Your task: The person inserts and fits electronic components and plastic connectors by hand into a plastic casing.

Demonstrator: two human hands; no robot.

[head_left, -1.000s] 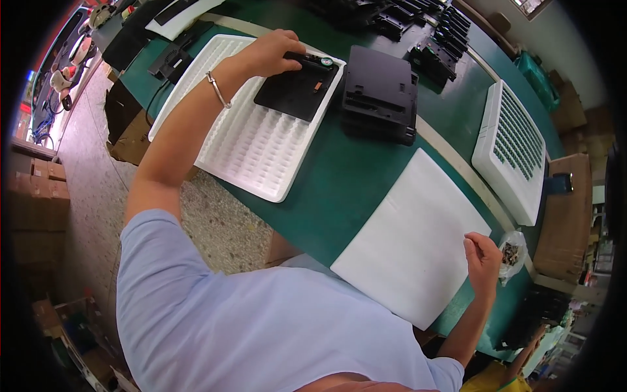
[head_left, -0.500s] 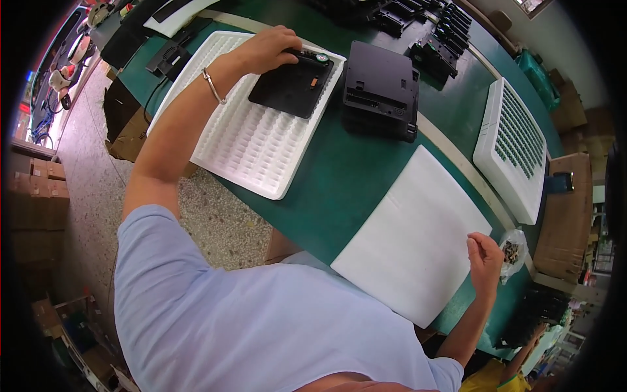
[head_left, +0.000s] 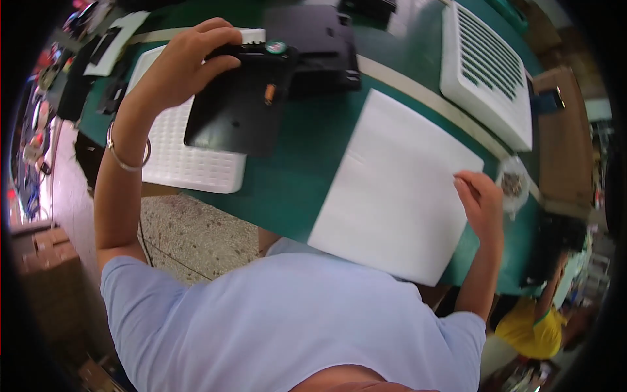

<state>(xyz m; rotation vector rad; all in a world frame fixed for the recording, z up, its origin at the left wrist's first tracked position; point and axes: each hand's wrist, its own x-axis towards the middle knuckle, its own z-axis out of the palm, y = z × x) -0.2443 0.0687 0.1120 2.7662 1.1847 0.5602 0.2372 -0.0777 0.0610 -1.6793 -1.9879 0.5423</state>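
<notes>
Left hand (head_left: pixel 179 68) grip clamps flat black plate (head_left: pixel 238 108); right hand (head_left: pixel 482 202) curled, apparently empty, on white sheet (head_left: pixel 392 189)

Assembly workshop: green workbench (head_left: pixel 313 170), parts trays (head_left: pixel 486 72).

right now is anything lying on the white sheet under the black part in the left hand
Nothing visible does. The left hand holds the black part above the white dimpled tray; the white sheet is bare, with the right hand at its right edge.

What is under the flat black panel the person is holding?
Under the flat black panel, held by the left hand, lie a white dimpled tray and green table. The tray's covered part is hidden.
</notes>
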